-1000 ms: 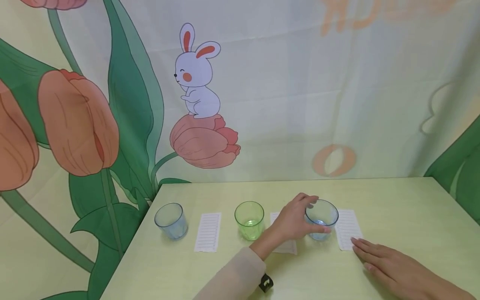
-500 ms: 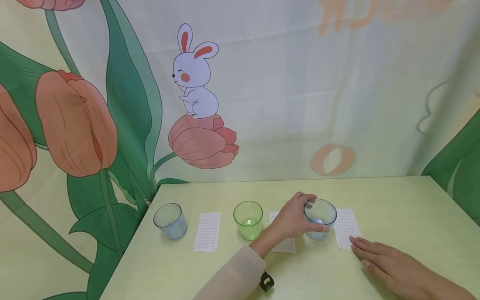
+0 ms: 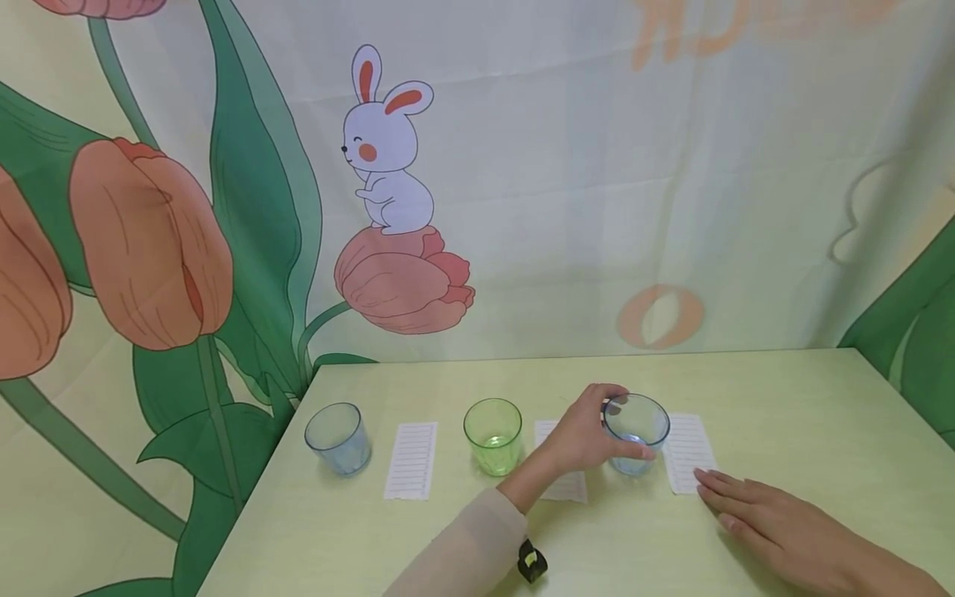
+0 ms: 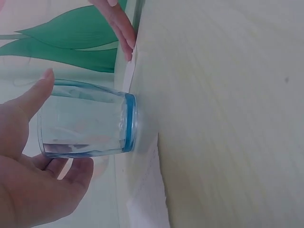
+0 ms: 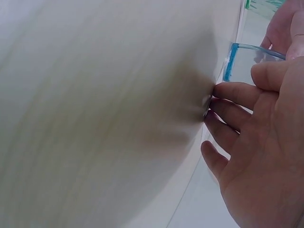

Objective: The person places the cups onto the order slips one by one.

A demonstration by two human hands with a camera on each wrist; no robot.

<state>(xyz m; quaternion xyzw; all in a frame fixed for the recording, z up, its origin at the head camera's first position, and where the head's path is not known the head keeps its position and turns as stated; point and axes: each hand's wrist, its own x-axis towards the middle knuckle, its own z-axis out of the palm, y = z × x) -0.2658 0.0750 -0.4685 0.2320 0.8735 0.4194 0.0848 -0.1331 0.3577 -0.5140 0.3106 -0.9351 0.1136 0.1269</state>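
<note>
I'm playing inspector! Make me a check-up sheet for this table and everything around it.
Surface: pale yellow-green table.
Job's things: left blue glass, green glass and right blue glass, in a row with three lined paper slips.
Clutter: small black object by the beige sleeve; unclear what.
Hands: left hand grips the right blue glass; right hand has its fingertips at the rightmost slip.
Cables: nothing seen.
Surroundings: backdrop with a rabbit and tulips.
</note>
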